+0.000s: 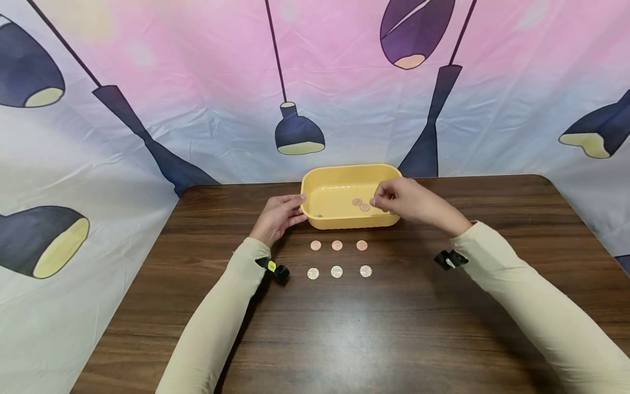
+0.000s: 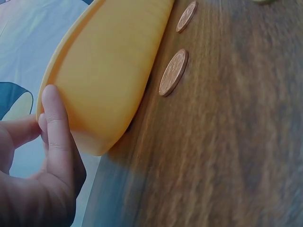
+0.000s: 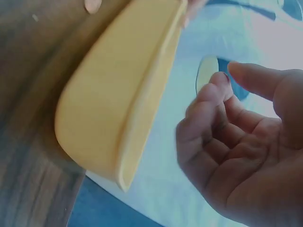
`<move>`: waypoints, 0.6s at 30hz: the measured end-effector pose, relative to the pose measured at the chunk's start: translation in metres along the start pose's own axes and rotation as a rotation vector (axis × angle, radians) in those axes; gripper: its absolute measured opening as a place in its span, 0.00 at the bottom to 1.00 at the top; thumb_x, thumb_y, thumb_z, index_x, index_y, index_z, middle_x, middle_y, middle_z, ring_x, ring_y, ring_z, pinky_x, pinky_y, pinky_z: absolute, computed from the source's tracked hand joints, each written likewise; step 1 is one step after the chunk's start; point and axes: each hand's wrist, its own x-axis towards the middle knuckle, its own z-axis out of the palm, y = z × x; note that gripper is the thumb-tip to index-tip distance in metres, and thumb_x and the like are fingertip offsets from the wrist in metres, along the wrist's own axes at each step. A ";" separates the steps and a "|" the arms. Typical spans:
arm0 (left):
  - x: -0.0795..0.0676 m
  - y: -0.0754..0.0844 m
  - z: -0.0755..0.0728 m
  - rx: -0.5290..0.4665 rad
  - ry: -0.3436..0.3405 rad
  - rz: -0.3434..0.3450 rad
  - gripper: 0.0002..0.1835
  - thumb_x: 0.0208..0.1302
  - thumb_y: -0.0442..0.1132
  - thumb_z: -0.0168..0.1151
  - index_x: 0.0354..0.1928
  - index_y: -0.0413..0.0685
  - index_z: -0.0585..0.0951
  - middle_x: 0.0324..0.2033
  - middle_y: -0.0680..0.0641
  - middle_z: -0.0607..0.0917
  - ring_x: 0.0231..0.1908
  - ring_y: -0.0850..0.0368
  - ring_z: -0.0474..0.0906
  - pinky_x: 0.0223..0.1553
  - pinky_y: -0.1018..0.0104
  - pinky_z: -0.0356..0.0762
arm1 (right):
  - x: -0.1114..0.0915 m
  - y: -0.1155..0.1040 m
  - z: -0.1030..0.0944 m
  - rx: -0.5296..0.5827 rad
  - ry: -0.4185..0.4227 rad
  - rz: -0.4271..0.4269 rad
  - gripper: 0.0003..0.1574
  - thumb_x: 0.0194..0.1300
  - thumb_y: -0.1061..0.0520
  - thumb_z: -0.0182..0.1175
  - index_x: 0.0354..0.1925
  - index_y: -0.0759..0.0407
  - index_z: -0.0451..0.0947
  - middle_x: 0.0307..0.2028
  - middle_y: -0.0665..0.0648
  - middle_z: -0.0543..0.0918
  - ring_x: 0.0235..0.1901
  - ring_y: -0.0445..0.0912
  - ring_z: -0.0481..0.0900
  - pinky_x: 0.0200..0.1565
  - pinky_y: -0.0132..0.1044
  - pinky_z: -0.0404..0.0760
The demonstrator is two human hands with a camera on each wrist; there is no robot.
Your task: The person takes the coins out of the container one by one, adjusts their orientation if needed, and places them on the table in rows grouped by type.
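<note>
A yellow plastic tray (image 1: 354,223) stands at the back of the table. My left hand (image 1: 279,216) grips its left rim between thumb and fingers; in the left wrist view a finger (image 2: 56,123) lies along the inner side of the rim. Over the tray's right end is my right hand (image 1: 401,198), fingers curled and thumb close to the index fingertip. I cannot tell whether something thin is between them. Two copper coins (image 1: 364,207) lie in the tray near those fingertips. A small greyish coin (image 1: 319,215) sits in its front left corner.
In front of the tray, three copper coins (image 1: 337,245) form a row. Closer to me runs a second row of three paler coins (image 1: 337,271). The brown wooden table (image 1: 418,328) ends at a hanging cloth (image 1: 236,120) printed with lamps, just behind the tray.
</note>
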 end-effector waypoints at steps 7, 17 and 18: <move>0.000 -0.001 -0.002 -0.009 0.004 0.000 0.23 0.78 0.38 0.63 0.66 0.30 0.76 0.38 0.43 0.82 0.32 0.61 0.83 0.37 0.72 0.88 | 0.032 0.012 0.005 -0.020 -0.009 0.039 0.09 0.78 0.61 0.57 0.43 0.64 0.83 0.37 0.60 0.85 0.35 0.49 0.78 0.38 0.40 0.76; -0.001 -0.001 0.000 0.009 -0.003 0.012 0.24 0.78 0.37 0.64 0.67 0.29 0.75 0.33 0.47 0.81 0.29 0.63 0.82 0.36 0.73 0.87 | 0.066 0.037 0.035 -0.129 -0.008 0.126 0.10 0.66 0.59 0.70 0.38 0.66 0.80 0.37 0.63 0.84 0.34 0.53 0.78 0.42 0.45 0.79; -0.001 0.000 -0.001 0.012 0.000 0.013 0.24 0.78 0.38 0.64 0.67 0.29 0.75 0.34 0.46 0.81 0.29 0.62 0.82 0.36 0.73 0.87 | 0.068 0.037 0.036 -0.136 -0.019 0.134 0.11 0.66 0.58 0.70 0.38 0.65 0.81 0.38 0.63 0.85 0.35 0.54 0.79 0.44 0.47 0.80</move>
